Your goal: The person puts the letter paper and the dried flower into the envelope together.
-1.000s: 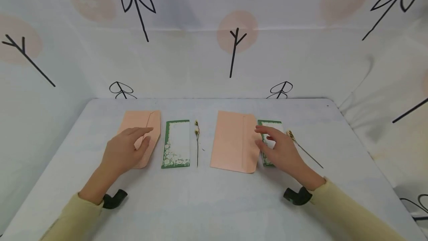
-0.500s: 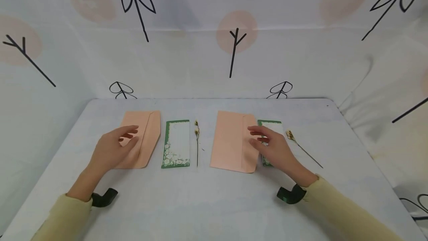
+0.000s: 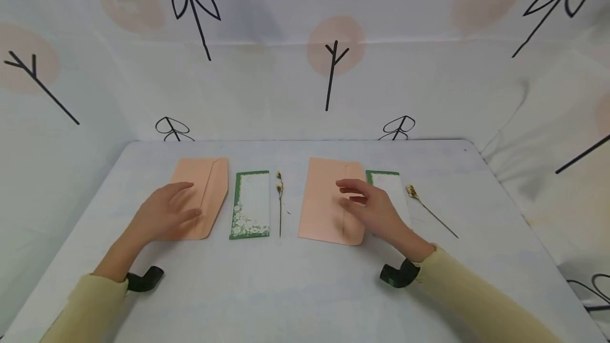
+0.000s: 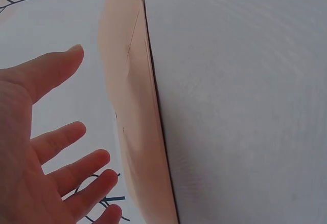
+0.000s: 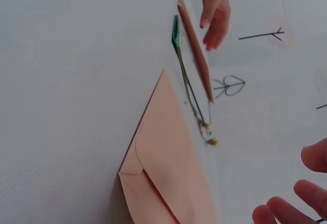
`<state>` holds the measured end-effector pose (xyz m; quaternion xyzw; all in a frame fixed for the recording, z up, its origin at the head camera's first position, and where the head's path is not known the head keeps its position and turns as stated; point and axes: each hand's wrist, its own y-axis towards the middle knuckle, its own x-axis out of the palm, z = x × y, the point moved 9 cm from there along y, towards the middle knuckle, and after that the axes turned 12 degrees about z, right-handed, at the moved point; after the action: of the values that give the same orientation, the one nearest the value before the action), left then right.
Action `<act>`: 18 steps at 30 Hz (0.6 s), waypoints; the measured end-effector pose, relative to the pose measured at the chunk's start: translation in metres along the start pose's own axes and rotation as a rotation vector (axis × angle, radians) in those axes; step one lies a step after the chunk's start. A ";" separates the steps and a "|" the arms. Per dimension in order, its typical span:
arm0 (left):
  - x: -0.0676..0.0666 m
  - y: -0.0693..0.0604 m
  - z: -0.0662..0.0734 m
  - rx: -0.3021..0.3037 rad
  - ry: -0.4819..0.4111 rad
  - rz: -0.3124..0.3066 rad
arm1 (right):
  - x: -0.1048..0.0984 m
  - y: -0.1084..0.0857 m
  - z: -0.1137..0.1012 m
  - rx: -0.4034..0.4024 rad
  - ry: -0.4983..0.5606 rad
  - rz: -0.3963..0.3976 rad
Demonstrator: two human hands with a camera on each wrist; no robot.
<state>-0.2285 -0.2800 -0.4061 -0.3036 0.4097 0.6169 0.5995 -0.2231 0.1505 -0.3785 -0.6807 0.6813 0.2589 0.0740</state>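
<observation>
My left hand (image 3: 159,210) hovers over the left peach envelope (image 3: 215,189), fingers loosely bent and holding nothing. In the left wrist view, thumb and fingers are spread apart beside that envelope (image 4: 137,106). Above the flap side of the right peach envelope (image 3: 321,200) is my right hand (image 3: 374,208), also with nothing in it. It partly hides a green-bordered white card (image 3: 388,184). Between the envelopes lie a similar card (image 3: 251,200) with printed flowers and a thin dried flower stem (image 3: 280,200).
Another dried flower stem (image 3: 431,213) lies slanted at the right. Everything rests on a white table (image 3: 267,290), with patterned cloth (image 3: 267,89) behind it. A black device (image 3: 400,274) sits on the right wrist and another (image 3: 145,279) on the left.
My right hand has moved left, from the right card to over the right envelope. My left hand has drawn back left, uncovering more of its envelope. Envelopes, cards and stems lie as before.
</observation>
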 end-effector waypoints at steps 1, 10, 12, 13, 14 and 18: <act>0.001 0.000 0.001 0.011 0.003 -0.009 | 0.002 0.000 -0.001 -0.002 0.006 -0.004; 0.012 -0.001 0.009 0.054 0.035 -0.078 | 0.026 0.003 -0.014 -0.013 0.106 -0.049; 0.014 -0.002 0.009 0.060 0.052 -0.082 | 0.032 0.003 -0.017 -0.022 0.124 -0.062; 0.015 -0.002 0.009 0.061 0.058 -0.081 | 0.034 0.003 -0.019 -0.027 0.130 -0.068; 0.016 -0.002 0.009 0.065 0.066 -0.080 | 0.037 0.004 -0.021 -0.034 0.135 -0.076; 0.018 -0.002 0.009 0.066 0.088 -0.084 | 0.048 0.005 -0.030 -0.058 0.159 -0.100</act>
<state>-0.2269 -0.2635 -0.4180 -0.3274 0.4425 0.5635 0.6160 -0.2234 0.0941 -0.3736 -0.7340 0.6425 0.2198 0.0127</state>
